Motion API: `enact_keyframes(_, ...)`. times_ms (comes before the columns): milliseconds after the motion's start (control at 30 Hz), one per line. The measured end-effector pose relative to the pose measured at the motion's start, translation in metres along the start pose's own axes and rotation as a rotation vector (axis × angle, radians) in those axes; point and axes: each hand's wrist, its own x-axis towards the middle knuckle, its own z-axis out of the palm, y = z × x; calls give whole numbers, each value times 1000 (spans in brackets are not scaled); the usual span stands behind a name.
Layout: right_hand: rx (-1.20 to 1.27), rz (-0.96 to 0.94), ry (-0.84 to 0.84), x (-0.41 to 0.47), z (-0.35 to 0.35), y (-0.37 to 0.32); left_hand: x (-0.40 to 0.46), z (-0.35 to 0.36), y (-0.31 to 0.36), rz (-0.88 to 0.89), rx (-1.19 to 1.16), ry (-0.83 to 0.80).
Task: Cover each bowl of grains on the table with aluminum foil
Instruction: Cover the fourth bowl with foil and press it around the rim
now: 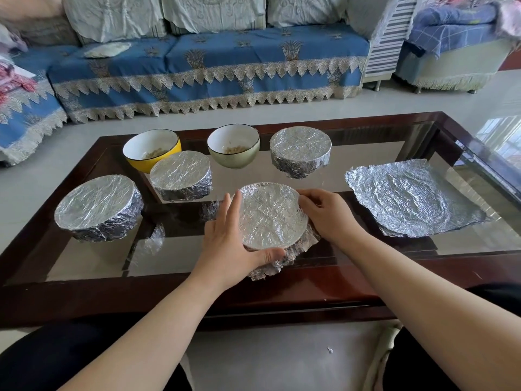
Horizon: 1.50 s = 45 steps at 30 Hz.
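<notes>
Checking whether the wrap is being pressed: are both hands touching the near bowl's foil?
Touching. The head view shows the left hand cupping the foil edge and the right hand pinching its far side.

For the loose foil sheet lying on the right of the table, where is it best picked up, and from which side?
Probably at the near right corner of the loose foil sheet, coming in from the right with the right hand. The sheet lies nearly flat on the glass table, but its crumpled edges curl up slightly there, so fingers could pinch an edge; its middle offers nothing to pinch.

Blue-covered sofa behind; armchair far right.
</notes>
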Motion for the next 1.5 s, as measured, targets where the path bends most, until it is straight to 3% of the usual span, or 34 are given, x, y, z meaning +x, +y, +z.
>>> enact_keyframes(200, 51, 35, 79, -8, 10, 10, -3, 0, -4, 15, 39, 35)
enact_keyframes(400, 235, -6, 133, -24, 21, 18, -2, 4, -3, 31, -115, 0)
enact_keyframes(567, 520, 149, 181, -24, 30, 22, -5, 6, 0, 34, -163, 8)
enact_keyframes(967, 857, 380, 165, -17, 30, 19, -3, 8, -1, 38, -167, 14)
enact_keyframes(1333, 866, 334, 173, -7, 32, 21, -1, 10, -2, 35, -171, 38)
enact_keyframes(1500, 631, 287, 130, -1, 26, 18, -5, 11, 3, 18, -164, 59)
